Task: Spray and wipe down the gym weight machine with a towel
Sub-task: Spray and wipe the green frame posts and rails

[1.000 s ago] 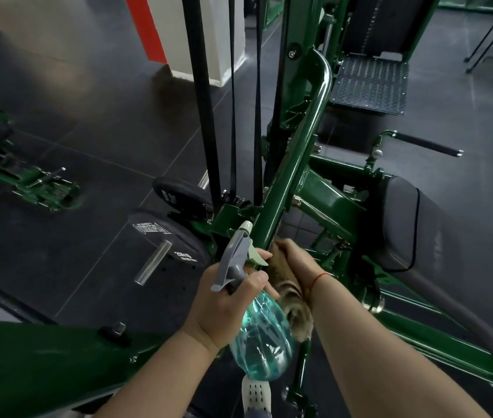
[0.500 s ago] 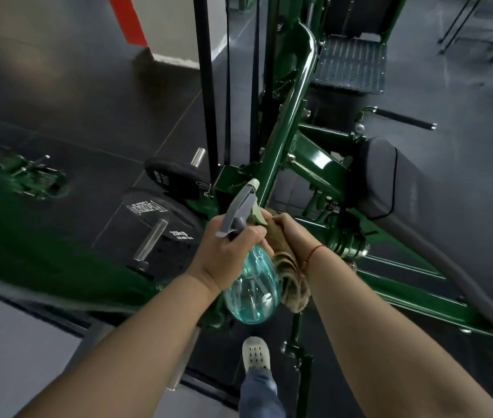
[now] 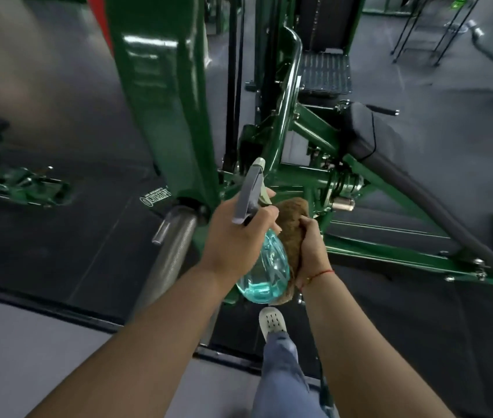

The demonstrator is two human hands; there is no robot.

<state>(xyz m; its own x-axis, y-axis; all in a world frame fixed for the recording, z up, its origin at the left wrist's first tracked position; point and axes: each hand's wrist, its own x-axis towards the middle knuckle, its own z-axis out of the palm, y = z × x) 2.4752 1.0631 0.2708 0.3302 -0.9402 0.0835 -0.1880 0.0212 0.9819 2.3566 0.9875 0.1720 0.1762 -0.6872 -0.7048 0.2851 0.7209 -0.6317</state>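
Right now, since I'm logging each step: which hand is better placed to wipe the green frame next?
Right. The right hand grips the brown towel, bunched close to the green frame and its lower bars. The left hand is taken up with the spray bottle.

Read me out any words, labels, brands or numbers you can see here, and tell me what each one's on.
On the black weight plate, a white oval logo: upside down and too blurred to read.
Nothing else is legible; the spray bottle and towel show no print.
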